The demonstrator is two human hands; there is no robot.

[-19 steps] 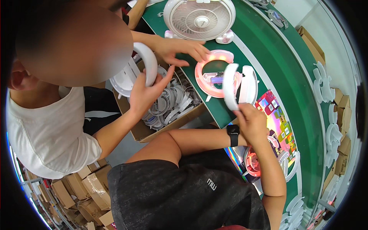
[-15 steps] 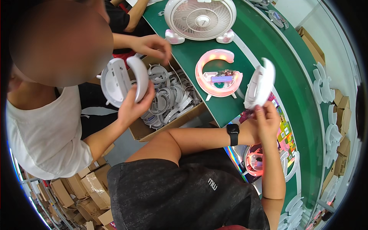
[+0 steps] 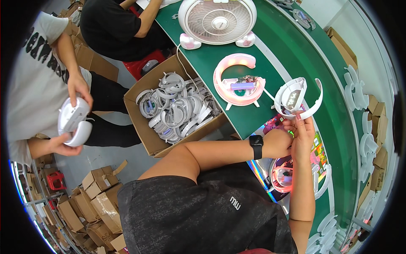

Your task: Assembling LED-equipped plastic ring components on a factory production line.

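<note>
My right hand (image 3: 302,132) pinches the lower edge of a white C-shaped lamp housing (image 3: 312,111), raised over the bench. Its round base is turned so a pale, speckled patch shows. Beside it my left hand (image 3: 278,143), a black watch on its wrist, is curled closed; its fingertips and anything in them are hidden. Just beyond my hands a C-shaped lamp (image 3: 218,77) stands glowing pink, its base open on a purple cell and wires. Below my hands a second glowing lamp (image 3: 277,177) lies on a colourful printed sheet (image 3: 267,180), partly covered by my right forearm.
A white fan (image 3: 220,23) stands at the far end of the green bench (image 3: 203,63). Left of the bench, a carton (image 3: 154,149) is full of white lamp parts. A co-worker (image 3: 46,84) holds another white lamp (image 3: 74,120). White parts (image 3: 367,146) line the right side.
The white housing in my right hand has turned, bringing the speckled patch into view. The co-worker has moved back left, away from the carton, now with both hands on their lamp.
</note>
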